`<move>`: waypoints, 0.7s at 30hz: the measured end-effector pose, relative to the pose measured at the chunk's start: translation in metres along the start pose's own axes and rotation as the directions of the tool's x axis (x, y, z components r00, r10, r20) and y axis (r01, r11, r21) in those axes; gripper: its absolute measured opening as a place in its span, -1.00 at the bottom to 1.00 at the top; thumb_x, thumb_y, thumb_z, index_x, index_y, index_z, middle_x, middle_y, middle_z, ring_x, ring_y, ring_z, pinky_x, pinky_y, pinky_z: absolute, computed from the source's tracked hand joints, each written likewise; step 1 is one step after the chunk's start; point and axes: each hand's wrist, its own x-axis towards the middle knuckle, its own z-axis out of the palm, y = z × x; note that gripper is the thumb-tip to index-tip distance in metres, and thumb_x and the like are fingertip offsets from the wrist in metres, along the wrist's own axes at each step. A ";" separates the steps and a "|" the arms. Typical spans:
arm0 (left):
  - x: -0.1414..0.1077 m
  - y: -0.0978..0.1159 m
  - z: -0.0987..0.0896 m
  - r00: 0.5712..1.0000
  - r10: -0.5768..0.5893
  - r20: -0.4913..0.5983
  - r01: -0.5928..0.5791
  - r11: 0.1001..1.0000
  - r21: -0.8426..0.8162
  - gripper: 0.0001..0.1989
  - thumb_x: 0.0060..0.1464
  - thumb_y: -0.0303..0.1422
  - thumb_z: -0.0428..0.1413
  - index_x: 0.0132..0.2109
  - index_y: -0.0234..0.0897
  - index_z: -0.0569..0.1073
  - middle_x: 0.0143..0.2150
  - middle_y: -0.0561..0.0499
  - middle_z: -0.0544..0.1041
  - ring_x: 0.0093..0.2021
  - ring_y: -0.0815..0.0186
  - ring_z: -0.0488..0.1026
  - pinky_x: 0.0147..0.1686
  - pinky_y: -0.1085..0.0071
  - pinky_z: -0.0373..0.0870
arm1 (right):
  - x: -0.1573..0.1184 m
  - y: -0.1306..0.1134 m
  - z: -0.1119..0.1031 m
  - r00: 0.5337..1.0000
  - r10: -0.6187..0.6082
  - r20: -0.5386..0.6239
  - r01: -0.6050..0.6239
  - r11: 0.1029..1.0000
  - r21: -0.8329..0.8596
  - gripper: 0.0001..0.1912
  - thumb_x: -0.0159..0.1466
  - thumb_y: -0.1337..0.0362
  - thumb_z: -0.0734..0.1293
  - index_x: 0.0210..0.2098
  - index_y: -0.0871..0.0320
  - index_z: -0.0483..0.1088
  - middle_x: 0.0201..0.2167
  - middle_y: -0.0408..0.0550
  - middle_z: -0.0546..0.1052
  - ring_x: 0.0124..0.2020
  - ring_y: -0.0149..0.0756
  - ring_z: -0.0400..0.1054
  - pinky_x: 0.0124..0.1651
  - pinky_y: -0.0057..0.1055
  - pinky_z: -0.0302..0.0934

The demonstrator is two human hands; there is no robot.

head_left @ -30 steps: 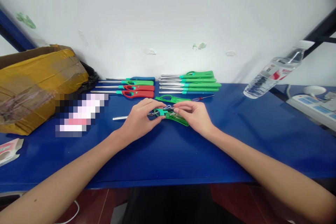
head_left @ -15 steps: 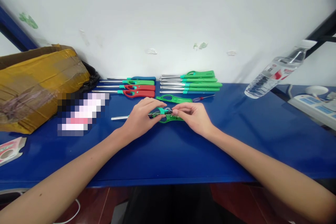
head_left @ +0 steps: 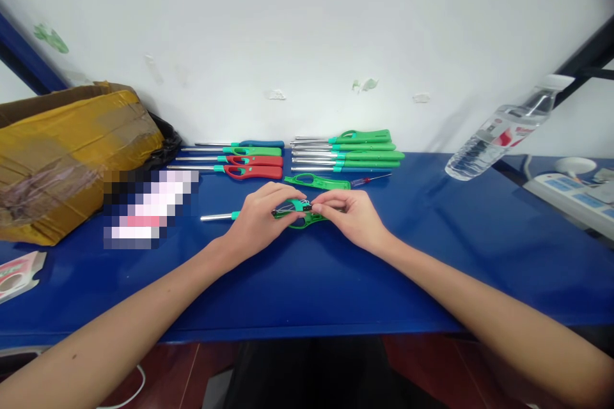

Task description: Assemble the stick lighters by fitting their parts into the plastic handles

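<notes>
My left hand pinches a small teal trigger piece with thin wires between thumb and fingers. Opposite it, my right hand closes its thumb and forefinger on a small black part beside the teal piece. Beneath my hands lies an opened green lighter body, partly hidden by my fingers. Its silver metal tube sticks out to the left of my left hand. Just behind my hands, a loose green handle shell rests on the blue table.
A small screwdriver lies right of the shell. Against the wall are several green lighters and a group with red handles. A taped cardboard box stands left, a tilted water bottle right, near a power strip.
Both hands have shifted slightly, with the teal piece and black part drawn closer together between my fingertips. More of the teal collar on the metal tube now shows.
</notes>
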 end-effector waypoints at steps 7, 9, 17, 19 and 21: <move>0.001 0.004 0.000 0.997 -0.070 0.022 0.071 0.996 -0.046 -0.81 0.05 -0.39 0.28 -0.15 -0.26 0.52 -0.21 0.00 0.59 -0.21 0.30 0.52 -0.15 0.41 0.44 | 0.000 0.002 0.000 0.995 -0.098 0.002 0.098 0.994 -0.055 -0.83 0.18 0.19 0.40 -0.36 0.16 0.56 -0.37 -0.06 0.63 -0.34 -0.25 0.54 -0.21 -0.31 0.46; 0.001 0.005 0.000 0.997 -0.076 0.017 0.077 0.995 -0.059 -0.83 0.06 -0.37 0.27 -0.17 -0.26 0.52 -0.22 0.00 0.60 -0.22 0.29 0.52 -0.16 0.40 0.44 | 0.000 0.002 0.001 0.995 -0.099 0.002 0.099 0.994 -0.047 -0.84 0.18 0.20 0.40 -0.36 0.16 0.56 -0.38 -0.06 0.63 -0.35 -0.25 0.54 -0.22 -0.31 0.47; 0.001 0.002 0.001 0.997 -0.076 0.021 0.076 0.996 -0.036 -0.79 0.03 -0.36 0.30 -0.17 -0.27 0.52 -0.22 -0.01 0.60 -0.22 0.29 0.53 -0.17 0.41 0.45 | -0.002 0.000 -0.003 0.973 -0.224 0.046 0.229 0.942 -0.245 -0.88 0.24 0.28 0.36 -0.32 0.13 0.57 -0.35 -0.13 0.64 -0.34 -0.31 0.53 -0.24 -0.41 0.44; 0.000 0.001 0.001 0.997 -0.070 0.029 0.071 0.997 -0.030 -0.78 0.03 -0.35 0.30 -0.15 -0.27 0.52 -0.22 -0.01 0.61 -0.23 0.29 0.54 -0.19 0.42 0.46 | -0.002 0.000 -0.005 0.950 -0.298 0.093 0.312 0.888 -0.338 -0.88 0.25 0.32 0.35 -0.28 0.13 0.57 -0.32 -0.12 0.65 -0.32 -0.31 0.53 -0.24 -0.42 0.43; -0.001 0.000 0.001 0.998 -0.053 0.036 0.054 0.998 -0.033 -0.77 0.03 -0.35 0.30 -0.14 -0.28 0.52 -0.22 -0.01 0.61 -0.23 0.29 0.54 -0.20 0.42 0.45 | -0.002 -0.001 -0.007 0.925 -0.356 0.135 0.380 0.839 -0.389 -0.86 0.25 0.35 0.34 -0.24 0.14 0.56 -0.29 -0.10 0.65 -0.31 -0.32 0.54 -0.24 -0.44 0.42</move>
